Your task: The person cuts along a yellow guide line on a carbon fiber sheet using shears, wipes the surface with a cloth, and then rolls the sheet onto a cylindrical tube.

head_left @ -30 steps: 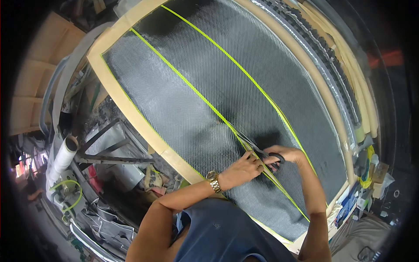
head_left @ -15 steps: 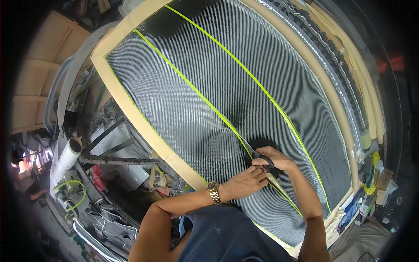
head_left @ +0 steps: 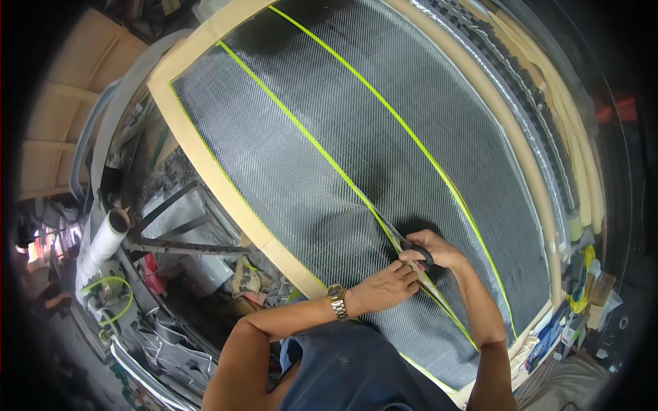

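A large sheet of dark grey woven fabric (head_left: 288, 198) is crossed lengthwise by bright yellow-green strips (head_left: 301, 130). My right hand (head_left: 439, 250) grips black-handled scissors (head_left: 424, 258), their long blades lying along the left strip, where the fabric is slit and slightly lifted. Just below the scissors, my left hand (head_left: 391, 288), a metal watch on its wrist, has its fingers curled on the cut edge, pinching it beside the right hand.
A tan border (head_left: 216, 181) frames the sheet, and long rolls (head_left: 531, 164) line the right side. At left are a white roll (head_left: 103, 246), metal frame bars (head_left: 178, 246), a green hose (head_left: 127, 301) and clutter. Yellow and cardboard scraps (head_left: 596, 288) lie at the lower right.
My right hand has turned and shifted slightly left with the scissors, closer to my left hand, which has moved slightly back toward me along the slit. The whole view has shifted a little.
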### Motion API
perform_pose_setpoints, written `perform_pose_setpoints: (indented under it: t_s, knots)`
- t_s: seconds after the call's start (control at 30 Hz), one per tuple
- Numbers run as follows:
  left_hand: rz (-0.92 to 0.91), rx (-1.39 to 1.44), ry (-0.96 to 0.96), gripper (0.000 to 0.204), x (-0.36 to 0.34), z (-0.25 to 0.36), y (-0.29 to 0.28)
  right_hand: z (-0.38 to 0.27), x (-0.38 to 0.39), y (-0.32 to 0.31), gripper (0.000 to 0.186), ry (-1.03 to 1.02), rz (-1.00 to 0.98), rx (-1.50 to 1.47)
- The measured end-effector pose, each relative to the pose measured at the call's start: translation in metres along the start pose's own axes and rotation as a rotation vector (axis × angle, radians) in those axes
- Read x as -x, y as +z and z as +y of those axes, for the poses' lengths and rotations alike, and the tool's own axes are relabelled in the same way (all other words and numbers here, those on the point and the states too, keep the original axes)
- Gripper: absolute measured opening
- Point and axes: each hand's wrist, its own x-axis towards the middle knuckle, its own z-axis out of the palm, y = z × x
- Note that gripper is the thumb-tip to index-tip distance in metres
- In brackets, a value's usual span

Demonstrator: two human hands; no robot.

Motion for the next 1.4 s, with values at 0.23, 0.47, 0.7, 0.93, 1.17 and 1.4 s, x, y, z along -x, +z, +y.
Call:
perform_pose_setpoints:
  t_s: [0.23, 0.47, 0.7, 0.93, 1.17, 1.4]
  knots:
    - [-0.026, -0.021, 0.007, 0.013, 0.001, 0.0, 0.003, -0.013, 0.003, -0.012, 0.044, 0.063, -0.107, 0.039]
    - [-0.031, -0.043, 0.004, 0.011, 0.002, 0.002, 0.0, -0.051, -0.029, -0.007, 0.057, 0.015, -0.06, 0.185]
    - [-0.014, -0.036, 0.006, 0.013, 0.002, 0.003, -0.002, -0.043, -0.048, 0.006, 0.057, -0.026, 0.034, 0.101]
    - [-0.018, 0.019, 0.001, 0.014, 0.005, 0.001, 0.004, -0.048, -0.047, 0.01, 0.051, -0.031, 0.085, 0.117]
    - [-0.02, -0.03, 0.004, 0.011, 0.005, 0.002, 0.005, -0.037, -0.049, 0.007, 0.047, -0.046, 0.073, 0.068]
    - [0.045, -0.039, 0.013, 0.01, 0.004, 0.002, 0.005, -0.043, -0.045, 0.001, 0.046, -0.017, -0.017, 0.056]
